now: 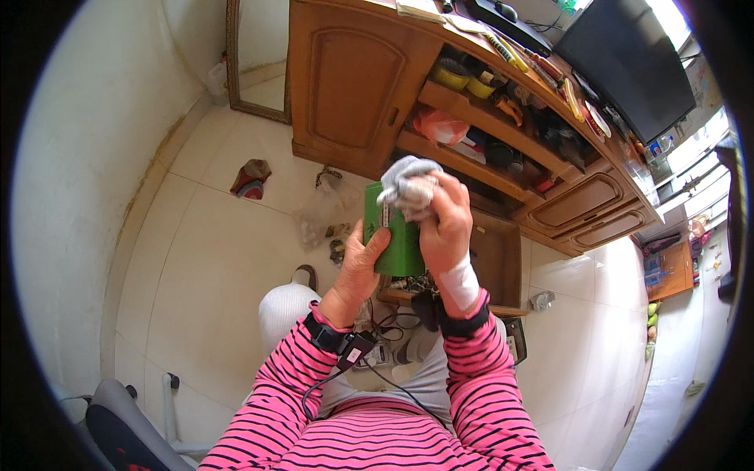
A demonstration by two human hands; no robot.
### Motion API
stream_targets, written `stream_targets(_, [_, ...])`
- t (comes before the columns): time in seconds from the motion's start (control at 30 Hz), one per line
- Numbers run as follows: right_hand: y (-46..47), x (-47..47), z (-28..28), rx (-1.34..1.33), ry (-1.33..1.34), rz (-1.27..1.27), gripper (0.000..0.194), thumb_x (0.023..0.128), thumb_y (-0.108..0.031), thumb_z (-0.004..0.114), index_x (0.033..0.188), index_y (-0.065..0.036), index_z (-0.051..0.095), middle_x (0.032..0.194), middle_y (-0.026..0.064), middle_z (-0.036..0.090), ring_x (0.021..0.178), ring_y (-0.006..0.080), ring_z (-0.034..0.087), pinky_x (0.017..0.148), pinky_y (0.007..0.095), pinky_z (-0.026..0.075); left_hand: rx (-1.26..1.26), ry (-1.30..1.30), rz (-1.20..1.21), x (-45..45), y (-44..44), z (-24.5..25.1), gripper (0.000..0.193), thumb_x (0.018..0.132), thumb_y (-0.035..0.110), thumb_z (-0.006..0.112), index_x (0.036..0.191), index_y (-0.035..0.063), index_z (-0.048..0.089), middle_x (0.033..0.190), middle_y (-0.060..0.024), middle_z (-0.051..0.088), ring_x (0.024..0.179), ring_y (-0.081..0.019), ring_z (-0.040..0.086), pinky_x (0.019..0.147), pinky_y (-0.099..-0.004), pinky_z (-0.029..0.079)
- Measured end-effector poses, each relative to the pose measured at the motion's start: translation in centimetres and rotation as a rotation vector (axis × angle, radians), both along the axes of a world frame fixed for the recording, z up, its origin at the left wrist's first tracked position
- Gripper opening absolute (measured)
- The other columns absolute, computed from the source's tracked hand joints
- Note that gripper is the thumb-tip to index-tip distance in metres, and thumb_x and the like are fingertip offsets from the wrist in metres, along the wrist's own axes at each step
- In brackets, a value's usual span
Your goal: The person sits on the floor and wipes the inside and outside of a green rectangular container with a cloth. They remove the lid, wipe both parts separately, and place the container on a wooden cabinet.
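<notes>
My left hand grips a green box by its near left side, thumb across the top face. The box bears dark writing and a pale label strip. In my right hand is a bunched grey-white cloth, which lies over the far right part of the box and hides it. The cloth and the fingers around it are slightly blurred. Beneath the box, a wooden drawer sits on the floor with a jumble of small items in its near left part.
A wooden desk with open, cluttered shelves stands ahead. Clear plastic bags and a red-and-grey cloth item lie on the tiles. Cables trail between my legs. A chair is at the lower left.
</notes>
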State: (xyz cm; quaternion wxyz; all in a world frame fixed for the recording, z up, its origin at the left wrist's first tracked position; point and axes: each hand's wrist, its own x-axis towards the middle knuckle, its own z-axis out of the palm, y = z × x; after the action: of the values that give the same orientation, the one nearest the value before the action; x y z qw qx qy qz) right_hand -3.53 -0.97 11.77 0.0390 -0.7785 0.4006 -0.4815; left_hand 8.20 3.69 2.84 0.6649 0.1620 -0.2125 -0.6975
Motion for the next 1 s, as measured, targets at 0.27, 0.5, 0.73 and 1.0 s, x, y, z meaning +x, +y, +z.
stream_targets(0.27, [7.2,-0.4,-2.9,0.122,-0.047,0.019,0.031,0.075,0.003,0.060,0.103,-0.006,0.071,0.111,0.0175,0.063,0.102,0.0380,0.059,0.090,0.0429,0.048,0.026,-0.165,0.163,1.6,-0.5,0.2,0.056,0.090,0.038,0.072,0.128,0.0022,0.052,0.114,-0.0045,0.061,0.099,-0.0121,0.059,0.087,-0.0277,0.049])
stream_targets(0.5, [4.0,-1.7,-2.3,0.208,-0.287,0.010,0.041,0.076,0.012,0.054,0.108,-0.007,0.072,0.119,0.0131,0.062,0.109,0.0307,0.058,0.096,0.0364,0.046,-0.030,-0.233,0.068,0.1,0.3,0.6,0.063,0.088,0.031,0.076,0.136,0.0008,0.047,0.118,-0.0049,0.060,0.105,-0.0126,0.057,0.091,-0.0266,0.047])
stream_targets(0.73, [5.4,-0.6,-3.5,0.255,-0.222,0.063,0.039,0.078,0.010,0.060,0.113,-0.006,0.070,0.127,0.0142,0.057,0.115,0.0308,0.055,0.099,0.0367,0.045,0.037,-0.178,0.185,0.6,-0.7,-0.6,0.065,0.087,0.029,0.077,0.137,0.0010,0.045,0.118,-0.0062,0.061,0.103,-0.0122,0.058,0.092,-0.0263,0.048])
stream_targets(1.0, [5.9,-1.4,-4.6,0.350,-0.406,0.104,0.037,0.080,0.004,0.070,0.116,-0.004,0.064,0.127,0.0133,0.053,0.113,0.0248,0.059,0.094,0.0328,0.048,-0.067,-0.279,0.250,1.1,-0.5,0.6,0.070,0.095,0.039,0.065,0.146,0.0006,0.037,0.127,-0.0068,0.059,0.112,-0.0148,0.058,0.095,-0.0283,0.047])
